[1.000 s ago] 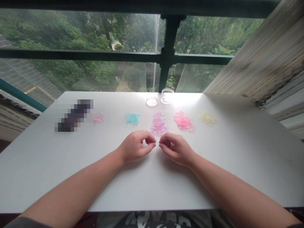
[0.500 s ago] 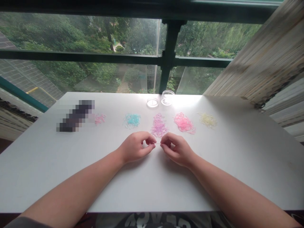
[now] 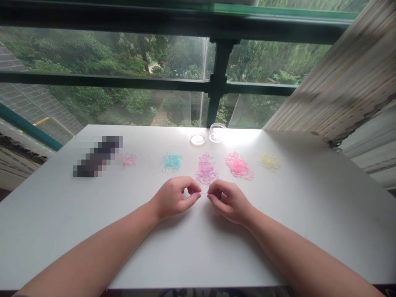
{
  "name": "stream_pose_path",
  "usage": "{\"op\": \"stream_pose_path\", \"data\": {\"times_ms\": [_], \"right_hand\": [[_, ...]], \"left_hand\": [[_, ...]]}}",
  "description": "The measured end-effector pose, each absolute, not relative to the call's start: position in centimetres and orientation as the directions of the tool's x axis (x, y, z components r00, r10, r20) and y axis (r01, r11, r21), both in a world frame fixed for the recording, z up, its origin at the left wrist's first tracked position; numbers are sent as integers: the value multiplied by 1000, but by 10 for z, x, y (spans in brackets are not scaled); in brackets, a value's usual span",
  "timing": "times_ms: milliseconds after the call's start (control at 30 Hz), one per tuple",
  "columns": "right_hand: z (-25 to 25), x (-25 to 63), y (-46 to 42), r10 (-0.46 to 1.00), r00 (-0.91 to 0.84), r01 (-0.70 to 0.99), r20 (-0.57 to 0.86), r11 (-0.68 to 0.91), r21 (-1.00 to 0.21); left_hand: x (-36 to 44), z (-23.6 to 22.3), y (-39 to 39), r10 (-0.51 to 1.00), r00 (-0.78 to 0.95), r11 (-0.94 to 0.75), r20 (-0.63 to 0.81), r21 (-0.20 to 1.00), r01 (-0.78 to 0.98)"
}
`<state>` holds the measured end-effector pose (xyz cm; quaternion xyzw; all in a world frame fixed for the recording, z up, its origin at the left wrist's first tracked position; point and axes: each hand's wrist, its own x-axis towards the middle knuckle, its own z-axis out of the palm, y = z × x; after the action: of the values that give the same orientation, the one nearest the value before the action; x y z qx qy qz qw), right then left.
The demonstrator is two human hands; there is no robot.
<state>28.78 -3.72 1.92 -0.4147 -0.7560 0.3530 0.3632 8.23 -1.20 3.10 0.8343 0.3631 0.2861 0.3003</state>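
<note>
Thumb and forefinger of my left hand point(image 3: 176, 199) pinch one end of a thin, pale elastic band point(image 3: 204, 193). Its other end is pinched in the fingertips of my right hand point(image 3: 231, 203), so a short stretch spans the small gap between them. Just beyond my fingers lies a loose pile of purple elastic bands point(image 3: 206, 168). A pink pile point(image 3: 238, 165) is past my right hand, and a turquoise pile point(image 3: 172, 161) is past my left.
The white table point(image 3: 154, 264) reaches to the window. Pale yellow bands point(image 3: 270, 162) lie right, a small pink heap point(image 3: 129, 159) left beside a blurred dark object point(image 3: 98, 156). A clear round lid point(image 3: 198, 139) and clear container point(image 3: 218, 133) stand at the back. A curtain point(image 3: 321, 74) hangs right.
The camera has tilted up slightly, so everything sits a little lower in view. Both hands keep their pinch on the band, with hardly any movement.
</note>
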Motion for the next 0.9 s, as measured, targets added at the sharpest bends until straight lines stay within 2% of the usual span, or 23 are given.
{"op": "stream_pose_path", "data": {"times_ms": [233, 400, 533, 633, 733, 900], "right_hand": [[19, 286, -36, 879, -377, 413, 292, 442, -796], [26, 310, -22, 871, -333, 543, 360, 489, -683], [29, 350, 0, 925, -108, 756, 365, 315, -574], [26, 373, 12, 946, 40, 824, 323, 151, -546], [23, 380, 16, 948, 102, 843, 300, 78, -532], [22, 380, 16, 947, 119, 875, 299, 42, -482]], "left_hand": [[81, 33, -10, 784, 578, -542, 227, 702, 461], [78, 34, -10, 796, 561, -537, 225, 690, 485], [74, 34, -9, 798, 565, -534, 209, 681, 501], [73, 34, -8, 798, 566, -534, 204, 674, 510], [72, 33, -7, 796, 573, -535, 195, 669, 515], [71, 34, -7, 796, 575, -533, 191, 671, 515]]}}
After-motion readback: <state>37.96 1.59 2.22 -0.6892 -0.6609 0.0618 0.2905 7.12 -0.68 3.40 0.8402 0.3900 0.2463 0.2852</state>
